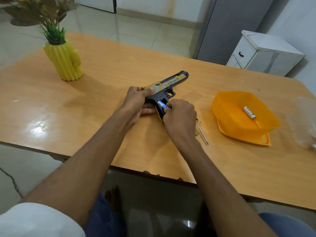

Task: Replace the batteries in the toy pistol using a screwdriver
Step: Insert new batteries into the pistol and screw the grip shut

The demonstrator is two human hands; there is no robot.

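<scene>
A black and yellow toy pistol lies on its side in the middle of the wooden table. My left hand grips its rear end, thumb on the slide. The battery bay in the grip is uncovered, and a blue battery sits partly in it. My right hand pinches that battery at its lower end. A screwdriver lies on the table just right of my right wrist, its handle hidden by the hand. A tiny screw lies beside its shaft.
An orange plastic bowl stands on its lid at the right, with one white battery inside. A yellow cactus-shaped vase with plants stands at the far left. A clear plastic bag lies at the right edge.
</scene>
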